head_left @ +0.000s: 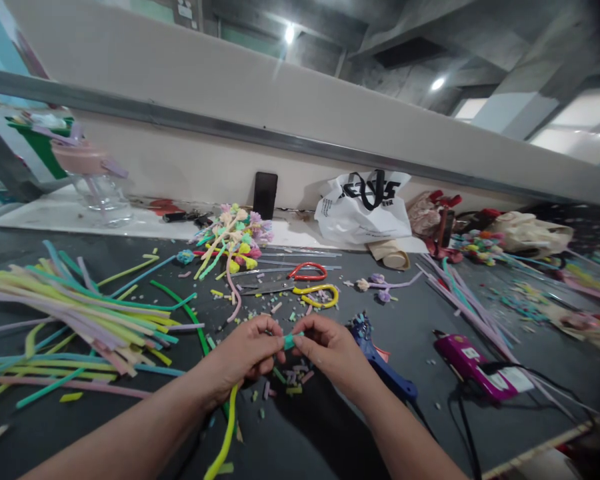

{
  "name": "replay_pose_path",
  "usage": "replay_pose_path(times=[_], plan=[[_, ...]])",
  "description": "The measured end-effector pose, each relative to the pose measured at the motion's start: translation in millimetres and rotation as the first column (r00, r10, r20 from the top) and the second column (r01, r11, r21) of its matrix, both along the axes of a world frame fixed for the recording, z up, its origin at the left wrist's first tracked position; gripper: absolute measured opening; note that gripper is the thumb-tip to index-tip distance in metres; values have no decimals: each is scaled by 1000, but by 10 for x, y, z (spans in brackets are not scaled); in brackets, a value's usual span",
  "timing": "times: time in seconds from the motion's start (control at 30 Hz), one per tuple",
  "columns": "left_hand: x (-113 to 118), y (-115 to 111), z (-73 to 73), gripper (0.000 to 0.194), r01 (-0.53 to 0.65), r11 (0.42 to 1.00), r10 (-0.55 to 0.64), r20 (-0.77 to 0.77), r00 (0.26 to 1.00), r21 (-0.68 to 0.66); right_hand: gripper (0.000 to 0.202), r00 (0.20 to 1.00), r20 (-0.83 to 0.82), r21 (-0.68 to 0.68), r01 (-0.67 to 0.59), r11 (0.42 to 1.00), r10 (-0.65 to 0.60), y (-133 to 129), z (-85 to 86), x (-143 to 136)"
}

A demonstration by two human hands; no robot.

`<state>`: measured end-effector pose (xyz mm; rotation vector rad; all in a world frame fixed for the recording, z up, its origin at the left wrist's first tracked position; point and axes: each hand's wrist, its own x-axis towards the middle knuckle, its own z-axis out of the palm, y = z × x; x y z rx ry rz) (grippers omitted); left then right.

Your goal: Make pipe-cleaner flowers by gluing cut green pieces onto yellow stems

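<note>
Both hands meet low in the centre of the head view, above the dark table. A small teal piece is pinched between them. My left hand grips it from the left with thumb and forefinger, the other fingers curled. From the right, my right hand pinches the same piece, its fingers bent. Below my left hand a yellow-green strip hangs down; whether the hand holds it cannot be seen. Small cut bits lie under the hands. Beyond them are scissors with red and yellow handles.
Coloured strips are piled at left. A blue glue gun and magenta device with cables lie right. Behind are a bottle, flower bunch, phone and white bag.
</note>
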<state>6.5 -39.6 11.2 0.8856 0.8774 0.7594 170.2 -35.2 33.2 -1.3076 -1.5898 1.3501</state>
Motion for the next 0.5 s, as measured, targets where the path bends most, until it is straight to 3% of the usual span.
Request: replay_pose_path(times=[0.27, 0.5], plan=[[-2, -5, -33, 18, 3, 1000, -3, -19, 1000, 25, 7, 998, -29, -30, 61, 998, -62, -11, -31, -54], [17, 3, 8, 19, -61, 998, 61, -48, 997, 7, 19, 979, -188, -32, 78, 996, -83, 33, -71, -21]])
